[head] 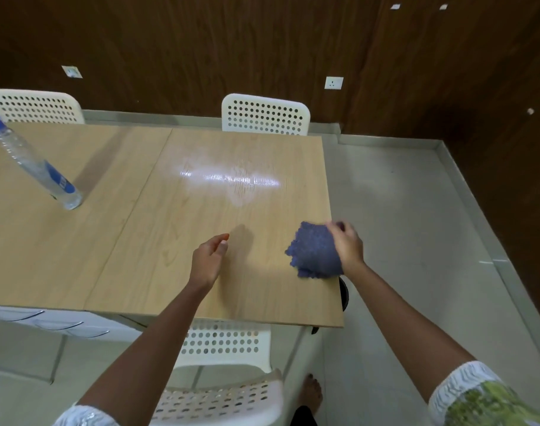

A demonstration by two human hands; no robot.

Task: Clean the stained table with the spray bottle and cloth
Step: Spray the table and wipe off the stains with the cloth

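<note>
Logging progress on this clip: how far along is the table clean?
Spraying looks done: the spray bottle stands set aside far left, and a wet-looking sheen glints mid-table. In hand: the right hand grips the blue cloth at the right edge; the left hand hovers empty. Left: wiping that patch.

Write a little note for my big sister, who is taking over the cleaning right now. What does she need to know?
Left hand: empty, open, just above the table.
Right hand: holding the bunched blue cloth at the table's right edge.
Spray bottle: standing on the far left of the table, nobody touching it.
Done: a shiny, wet-looking patch sits mid-table, so it has probably been sprayed.
Left: wipe that patch with the cloth. I cannot see any stain clearly in this picture.
</note>
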